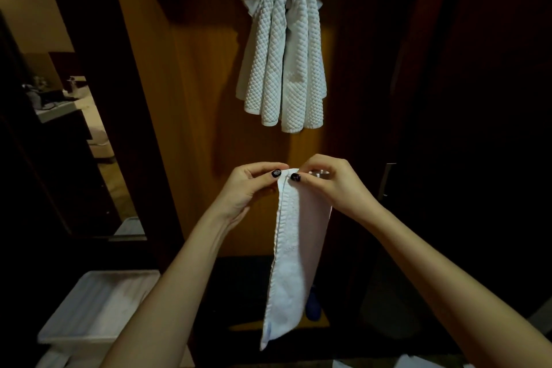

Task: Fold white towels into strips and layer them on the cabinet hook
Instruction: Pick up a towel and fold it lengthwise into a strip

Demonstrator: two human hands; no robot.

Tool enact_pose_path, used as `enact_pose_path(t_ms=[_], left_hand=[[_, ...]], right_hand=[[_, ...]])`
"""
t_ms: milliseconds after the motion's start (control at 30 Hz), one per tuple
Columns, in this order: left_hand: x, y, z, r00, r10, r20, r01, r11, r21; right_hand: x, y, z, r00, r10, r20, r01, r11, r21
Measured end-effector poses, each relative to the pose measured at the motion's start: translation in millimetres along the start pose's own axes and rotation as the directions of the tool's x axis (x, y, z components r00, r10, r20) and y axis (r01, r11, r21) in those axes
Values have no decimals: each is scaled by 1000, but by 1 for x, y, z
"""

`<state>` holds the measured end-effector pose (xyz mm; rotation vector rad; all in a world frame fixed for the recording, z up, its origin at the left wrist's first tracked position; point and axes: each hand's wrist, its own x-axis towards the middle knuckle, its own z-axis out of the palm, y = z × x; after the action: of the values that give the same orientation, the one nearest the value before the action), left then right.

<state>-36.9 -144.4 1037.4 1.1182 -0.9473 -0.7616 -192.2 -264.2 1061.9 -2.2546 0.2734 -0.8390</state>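
Right now I hold the folded towel strip [295,263] at its top edge. My left hand [248,185] and right hand [331,185] are close together, each pinching the cloth between thumb and fingers, and the rest hangs straight down in front of me, below the hung towels [283,63]. Those drape in layers over the hook on the cabinet door [203,98]; the hook itself is buried under them and I cannot see it. The strip looks soft, limp and light, with a nubby weave that should grip my fingertips rather than slide, so I judge a light pinch is enough to carry it. Its weakness is the fold: nothing stiff holds the layers together, and the loose long edge on the left would likely fall open if I let one corner go. To drape it, I think the better hold is near the middle of its length, with the layers trapped between thumb and fingers, so both ends can fall evenly on either side. A white bin [89,308] sits at my lower left.
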Motion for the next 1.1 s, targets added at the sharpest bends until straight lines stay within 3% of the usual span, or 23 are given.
enact_pose_path(t_ms=[267, 467, 667, 767, 900, 967, 1033, 1100], left_hand=[[1, 0, 1, 993, 92, -72, -95, 995, -38], [-3, -3, -4, 998, 62, -6, -62, 996, -60], [-2, -4, -2, 979, 196, -51, -190, 977, 100], [0, -3, -1, 972, 213, -95, -204, 974, 98], [3, -4, 0, 964, 255, -70, -244, 961, 130], [5, -2, -1, 957, 262, -122, -247, 961, 127], [6, -1, -9, 951, 245, -186, -237, 969, 68], [6, 0, -19, 958, 212, -194, -215, 977, 7]], right_hand=[[7, 0, 5, 999, -51, 8, 50, 996, 78], [14, 2, 11, 998, -37, -53, 39, 999, 25], [18, 2, 18, 999, -21, -50, 20, 1000, -17], [22, 1, 13, 1000, -14, -7, 14, 998, -63], [22, 1, 6, 998, 28, 49, -23, 996, -92], [21, 6, -3, 993, 68, 101, -49, 983, -179], [19, 13, -11, 981, 135, 140, -93, 958, -271], [15, 19, -18, 974, 194, 116, -162, 957, -242]])
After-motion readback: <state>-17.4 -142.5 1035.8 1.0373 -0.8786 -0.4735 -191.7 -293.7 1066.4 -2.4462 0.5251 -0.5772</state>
